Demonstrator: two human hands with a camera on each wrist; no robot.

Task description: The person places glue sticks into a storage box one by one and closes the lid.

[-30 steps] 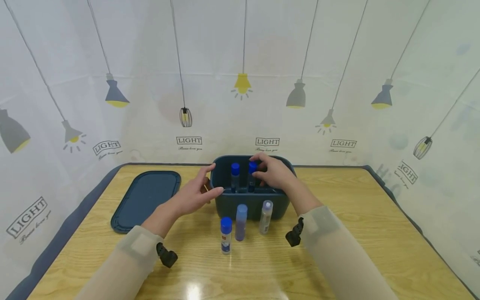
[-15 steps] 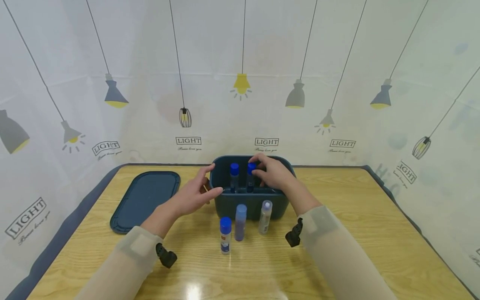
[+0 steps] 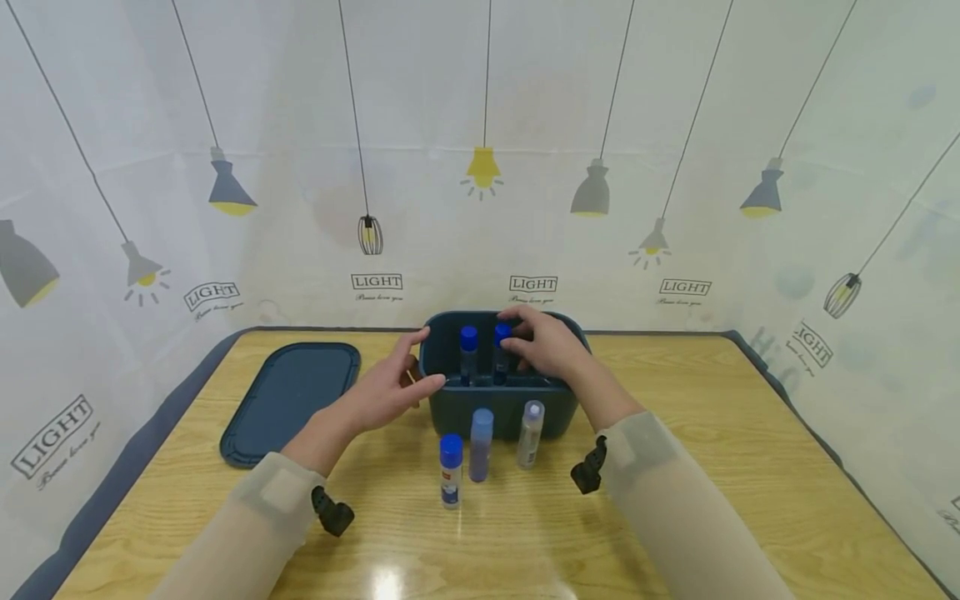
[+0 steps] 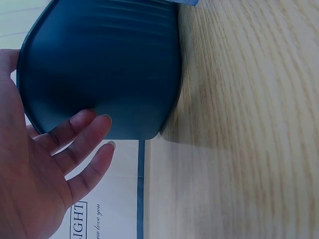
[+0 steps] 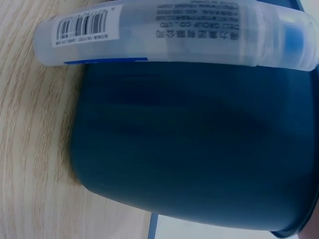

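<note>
A dark blue plastic bin [image 3: 498, 414] stands at the back of the table. Inside it two slim clear glue bottles stand upright, a left one [image 3: 468, 354] and a right one [image 3: 501, 362], both with blue caps. My right hand [image 3: 546, 342] reaches over the rim and pinches the cap of the right bottle. My left hand [image 3: 386, 390] rests at the bin's left end; in the left wrist view its spread fingers [image 4: 82, 137] lie against the outer wall. Bottle bottoms are hidden by the bin's front.
In front of the bin stand a blue-capped bottle [image 3: 451, 471], a pale blue-topped bottle [image 3: 482, 444] and a clear-topped bottle [image 3: 531, 433]. The clear one shows a barcode label [image 5: 87, 26] in the right wrist view. A dark blue lid [image 3: 294, 400] lies flat to the left.
</note>
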